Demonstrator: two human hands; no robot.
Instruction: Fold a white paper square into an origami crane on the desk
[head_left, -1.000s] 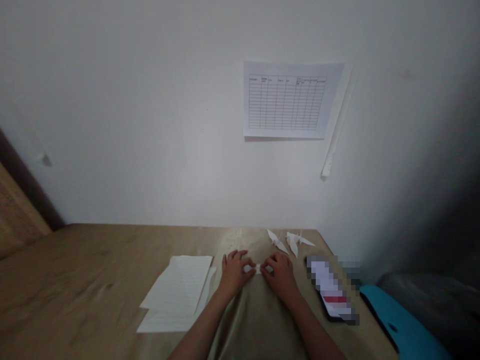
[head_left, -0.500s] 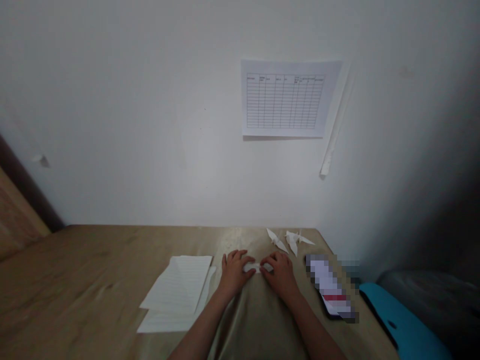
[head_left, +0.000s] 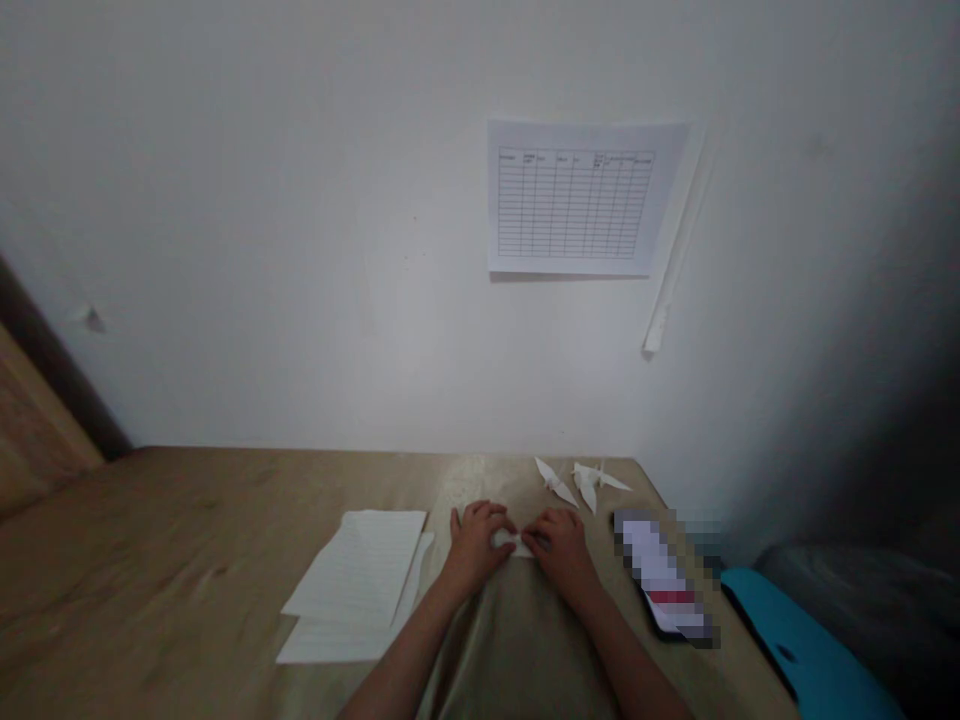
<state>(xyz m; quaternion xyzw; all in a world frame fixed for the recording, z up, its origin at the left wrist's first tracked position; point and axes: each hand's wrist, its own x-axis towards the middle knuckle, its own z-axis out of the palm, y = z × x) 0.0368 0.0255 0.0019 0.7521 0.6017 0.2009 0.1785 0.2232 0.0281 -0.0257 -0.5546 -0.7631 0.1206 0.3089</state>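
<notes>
A small folded piece of white paper (head_left: 520, 549) lies on the brown-covered table between my hands, mostly hidden by my fingers. My left hand (head_left: 480, 540) holds its left side, thumb and index finger closed on it. From the right, my right hand (head_left: 556, 540) pinches the paper with thumb and forefinger. The fingertips of both hands nearly meet over it. Behind my right hand lie folded paper cranes (head_left: 555, 484) with pointed wings. Left of my left hand rests a stack of lined paper sheets (head_left: 367, 560).
A phone (head_left: 664, 580), its screen blurred, lies right of my right forearm. Past the table's right edge is a blue object (head_left: 810, 640), perhaps a chair back. The brown table cover (head_left: 187, 560) reaches the white wall, where a printed table sheet (head_left: 570, 200) hangs.
My fingertips have come closer together over the folded paper, the left hand shifting slightly right. The cranes, sheets and phone lie as before; the view has moved a little.
</notes>
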